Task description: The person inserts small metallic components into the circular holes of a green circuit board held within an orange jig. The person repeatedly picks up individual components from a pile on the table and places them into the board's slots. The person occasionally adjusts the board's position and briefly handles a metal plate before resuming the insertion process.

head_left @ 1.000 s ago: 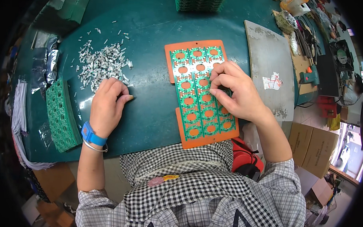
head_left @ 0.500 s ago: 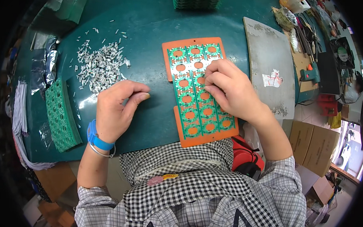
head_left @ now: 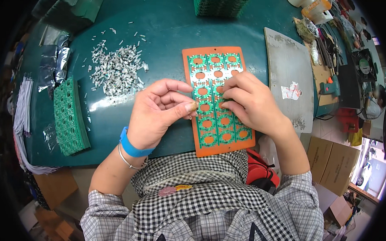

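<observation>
While left fingers (head_left: pixel 188 107) and right fingers (head_left: pixel 238 94) curl, grip unclear, the green circuit panel (head_left: pixel 217 117) shows oval holes.

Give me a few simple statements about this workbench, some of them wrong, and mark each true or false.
1. A green circuit sheet lies on an orange plate. True.
2. The blue wristband is on the right wrist. False: the blue wristband is on the left one.
3. The pile of small parts lies left of the orange plate. True.
4. The right hand is over the grey panel. False: the right hand is over the green circuit sheet.
5. The left hand's fingertips are at the sheet's left edge. True.
</observation>
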Motion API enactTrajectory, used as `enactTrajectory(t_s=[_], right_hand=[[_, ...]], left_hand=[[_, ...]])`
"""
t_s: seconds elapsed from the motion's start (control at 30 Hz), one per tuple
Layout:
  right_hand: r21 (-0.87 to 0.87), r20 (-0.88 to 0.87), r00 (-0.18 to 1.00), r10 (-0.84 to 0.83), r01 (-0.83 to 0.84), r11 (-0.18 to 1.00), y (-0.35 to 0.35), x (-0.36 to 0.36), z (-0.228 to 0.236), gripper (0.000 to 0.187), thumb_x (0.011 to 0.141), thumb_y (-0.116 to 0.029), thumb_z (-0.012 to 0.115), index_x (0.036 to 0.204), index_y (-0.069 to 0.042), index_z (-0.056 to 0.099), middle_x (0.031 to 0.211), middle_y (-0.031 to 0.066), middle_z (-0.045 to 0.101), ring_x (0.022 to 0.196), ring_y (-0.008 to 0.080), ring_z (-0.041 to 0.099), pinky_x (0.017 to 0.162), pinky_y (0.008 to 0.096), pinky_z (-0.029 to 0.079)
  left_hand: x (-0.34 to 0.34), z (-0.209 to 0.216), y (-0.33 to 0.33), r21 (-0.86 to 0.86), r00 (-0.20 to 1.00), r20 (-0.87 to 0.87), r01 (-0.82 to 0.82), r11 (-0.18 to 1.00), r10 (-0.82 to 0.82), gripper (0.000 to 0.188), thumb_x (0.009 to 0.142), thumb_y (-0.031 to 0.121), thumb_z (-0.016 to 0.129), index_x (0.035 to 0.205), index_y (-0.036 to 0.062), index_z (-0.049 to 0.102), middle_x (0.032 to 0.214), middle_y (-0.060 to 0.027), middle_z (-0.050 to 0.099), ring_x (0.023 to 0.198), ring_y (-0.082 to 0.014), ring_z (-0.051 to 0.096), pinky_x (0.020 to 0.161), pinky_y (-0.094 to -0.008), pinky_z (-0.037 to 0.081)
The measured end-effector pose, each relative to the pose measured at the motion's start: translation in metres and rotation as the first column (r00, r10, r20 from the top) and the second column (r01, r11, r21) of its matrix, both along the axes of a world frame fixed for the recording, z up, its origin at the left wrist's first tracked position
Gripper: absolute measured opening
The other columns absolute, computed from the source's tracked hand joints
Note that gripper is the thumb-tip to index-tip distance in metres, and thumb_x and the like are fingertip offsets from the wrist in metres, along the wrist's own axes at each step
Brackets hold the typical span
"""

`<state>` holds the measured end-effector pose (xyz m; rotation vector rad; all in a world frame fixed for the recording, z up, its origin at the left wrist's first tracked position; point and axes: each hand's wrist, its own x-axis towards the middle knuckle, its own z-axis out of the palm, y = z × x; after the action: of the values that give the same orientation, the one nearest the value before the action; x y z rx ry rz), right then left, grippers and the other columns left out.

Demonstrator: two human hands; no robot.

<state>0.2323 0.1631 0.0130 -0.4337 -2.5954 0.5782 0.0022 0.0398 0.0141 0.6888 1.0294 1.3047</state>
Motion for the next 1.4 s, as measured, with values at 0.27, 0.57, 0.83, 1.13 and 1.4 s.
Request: enactTrajectory(t_s=[0.27, 0.57, 0.83, 1.13, 1.4], right_hand=[[-0.119, -0.350, 0.936, -0.023, -0.021, 0.993, -0.034, -0.024, 0.018, 0.021, 0.067, 0.000, 0.080, 0.083, -0.002, 0.067, 0.091, 0.0080, 0.065, 0.079, 0.0246, 0.063, 0.068, 0.0352, 0.052], [-0.421, -0.127, 0.973, -0.193, 0.123, 0.899, -0.016, 0.016, 0.020, 0.010, 0.075, 0.003, 0.073, 0.080, -0.002, 0.066, 0.095, 0.0079, 0.065, 0.087, 0.0219, 0.064, 0.075, 0.0326, 0.051], [-0.365, -0.016, 0.994, -0.111, 0.097, 0.926, -0.020, 0.022, 0.001, 0.010, 0.072, 0.002, 0.072, 0.078, -0.001, 0.066, 0.094, 0.0072, 0.064, 0.093, 0.0258, 0.061, 0.079, 0.0368, 0.051], [-0.330, -0.002, 0.992, -0.124, 0.116, 0.937, -0.020, 0.020, -0.001, 0.009, 0.072, 0.002, 0.073, 0.078, -0.001, 0.067, 0.093, 0.0069, 0.064, 0.092, 0.0260, 0.061, 0.079, 0.0374, 0.051], [-0.313, -0.007, 0.993, -0.115, 0.107, 0.944, -0.021, 0.020, -0.001, 0.010, 0.072, 0.002, 0.074, 0.078, -0.001, 0.067, 0.092, 0.0068, 0.064, 0.092, 0.0259, 0.061, 0.078, 0.0370, 0.051]], left_hand=[[0.036, -0.007, -0.017, 0.047, 0.996, 0.021, -0.086, 0.995, 0.085, 0.027, 0.090, 0.000, 0.072, 0.115, -0.0018, 0.062, 0.101, -0.0111, 0.074, 0.094, -0.0151, 0.071, 0.085, -0.0279, 0.057], [-0.047, -0.006, -0.002, 0.364, -0.179, -0.896, 0.229, 0.903, 0.407, 0.026, 0.068, 0.008, 0.081, 0.092, 0.0107, 0.071, 0.099, -0.0037, 0.064, 0.103, -0.0275, 0.057, 0.091, -0.0433, 0.041], [-0.098, -0.037, 0.007, 0.242, -0.224, -0.939, 0.116, 0.963, 0.262, 0.014, 0.078, 0.012, 0.077, 0.085, 0.0102, 0.065, 0.100, -0.0015, 0.063, 0.099, -0.0261, 0.055, 0.085, -0.0417, 0.038], [-0.091, -0.037, 0.009, 0.348, -0.122, -0.923, 0.133, 0.928, 0.364, 0.012, 0.083, 0.001, 0.070, 0.086, 0.0045, 0.060, 0.090, -0.0075, 0.062, 0.089, -0.0281, 0.058, 0.079, -0.0387, 0.045], [-0.084, -0.030, 0.006, 0.409, 0.083, -0.911, 0.052, 0.911, 0.405, 0.014, 0.090, -0.003, 0.065, 0.104, 0.0015, 0.069, 0.084, -0.0101, 0.064, 0.070, -0.0190, 0.061, 0.063, -0.0292, 0.048]])
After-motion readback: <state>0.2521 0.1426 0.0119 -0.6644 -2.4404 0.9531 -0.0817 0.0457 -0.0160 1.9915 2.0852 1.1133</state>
